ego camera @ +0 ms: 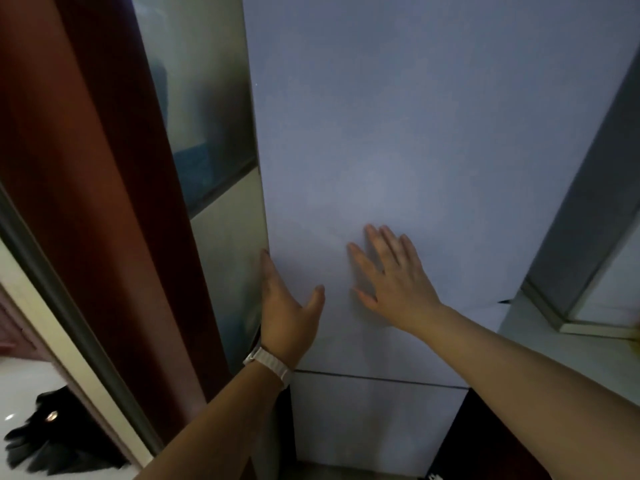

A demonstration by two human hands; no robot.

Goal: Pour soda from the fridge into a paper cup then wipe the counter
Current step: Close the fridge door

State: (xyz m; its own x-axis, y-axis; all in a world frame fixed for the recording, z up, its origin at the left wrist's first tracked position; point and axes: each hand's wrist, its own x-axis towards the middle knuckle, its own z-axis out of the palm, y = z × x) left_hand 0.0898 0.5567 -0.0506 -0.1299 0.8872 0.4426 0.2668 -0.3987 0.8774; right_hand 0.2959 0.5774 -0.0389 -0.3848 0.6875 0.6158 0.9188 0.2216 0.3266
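Note:
A tall pale blue-white fridge fills the middle of the head view, its upper door shut. A dark seam divides that door from the lower door. My left hand, with a white watch strap on the wrist, curls its fingers around the upper door's left edge, thumb on the front. My right hand lies flat on the door front with fingers spread, holding nothing. No soda or paper cup is in view.
A dark red-brown door frame and a glass panel stand left of the fridge. A pale counter and a grey window frame lie to the right. A black bag rests on the white floor at the lower left.

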